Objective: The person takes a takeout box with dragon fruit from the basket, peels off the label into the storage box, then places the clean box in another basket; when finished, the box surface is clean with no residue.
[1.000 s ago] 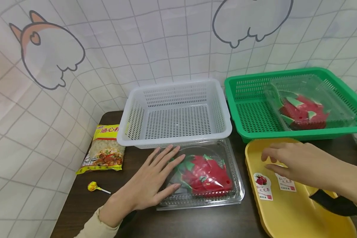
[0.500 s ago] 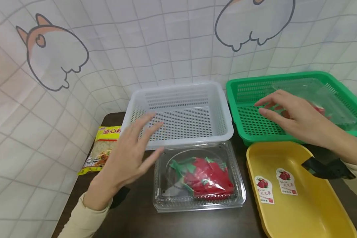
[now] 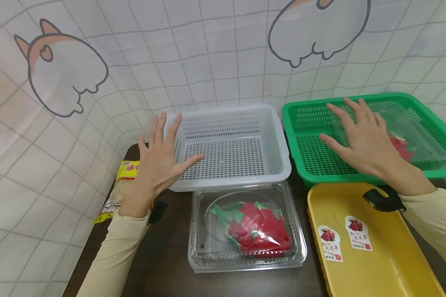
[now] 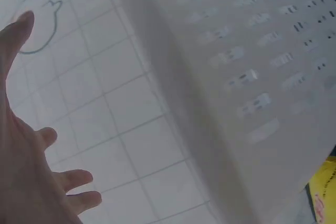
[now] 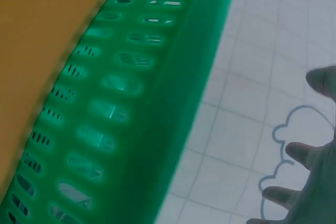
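My left hand (image 3: 157, 159) is raised with spread fingers over the left end of the white basket (image 3: 223, 183), holding nothing. Over the green basket (image 3: 308, 159), my right hand (image 3: 368, 142) hovers, its fingers also spread and nothing in it. Inside the green basket lies a clear plastic box (image 3: 427, 144) with a red fruit-like item, partly hidden by the right hand. In front of the white basket sits another clear clamshell box (image 3: 204, 247), closed over a red and green dragon fruit (image 3: 256, 231). Each wrist view shows the hand's fingers apart beside a basket wall.
A yellow tray (image 3: 379, 264) with two dragon fruit stickers (image 3: 358, 233) stands at the right front. The yellow pasta bag (image 3: 111, 202) lies at the left, partly behind the left arm. A gridded white cloth (image 3: 226, 53) hangs behind the baskets.
My left hand has lifted off the front clamshell box and moved up and left. My right hand has moved from above the yellow tray to above the green basket. Fingers of both have spread.
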Available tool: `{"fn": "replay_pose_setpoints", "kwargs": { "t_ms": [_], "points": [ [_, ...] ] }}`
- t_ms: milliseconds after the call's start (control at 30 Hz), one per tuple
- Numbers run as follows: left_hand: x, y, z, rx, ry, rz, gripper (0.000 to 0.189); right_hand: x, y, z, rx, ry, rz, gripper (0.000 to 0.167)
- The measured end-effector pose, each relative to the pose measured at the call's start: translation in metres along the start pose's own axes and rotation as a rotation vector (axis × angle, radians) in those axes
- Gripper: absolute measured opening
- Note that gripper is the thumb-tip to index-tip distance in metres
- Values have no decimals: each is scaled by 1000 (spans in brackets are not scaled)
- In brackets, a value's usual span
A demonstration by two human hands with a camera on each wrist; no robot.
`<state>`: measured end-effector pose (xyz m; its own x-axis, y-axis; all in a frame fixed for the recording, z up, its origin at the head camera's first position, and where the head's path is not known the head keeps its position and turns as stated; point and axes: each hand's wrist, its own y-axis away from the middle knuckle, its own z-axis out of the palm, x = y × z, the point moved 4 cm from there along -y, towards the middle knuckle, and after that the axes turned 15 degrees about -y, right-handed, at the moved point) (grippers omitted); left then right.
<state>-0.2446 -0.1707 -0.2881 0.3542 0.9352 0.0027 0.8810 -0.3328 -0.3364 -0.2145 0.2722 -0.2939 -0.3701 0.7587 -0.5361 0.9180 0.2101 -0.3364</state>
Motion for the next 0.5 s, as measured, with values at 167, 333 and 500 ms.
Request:
{"fn": "replay_pose_setpoints", "kwargs": {
  "t_ms": [167,333,500],
  "points": [
    [-6,-2,10,-64,-29,-27,108,2,-2,1,-29,36,34,81],
    [-10,-1,15,-65,-45,-28,108,2,-6,3,-59,56,67,83],
    [-9,-1,19,-68,-48,-27,105,1,-8,6,-79,70,81,85]
  ]
}}
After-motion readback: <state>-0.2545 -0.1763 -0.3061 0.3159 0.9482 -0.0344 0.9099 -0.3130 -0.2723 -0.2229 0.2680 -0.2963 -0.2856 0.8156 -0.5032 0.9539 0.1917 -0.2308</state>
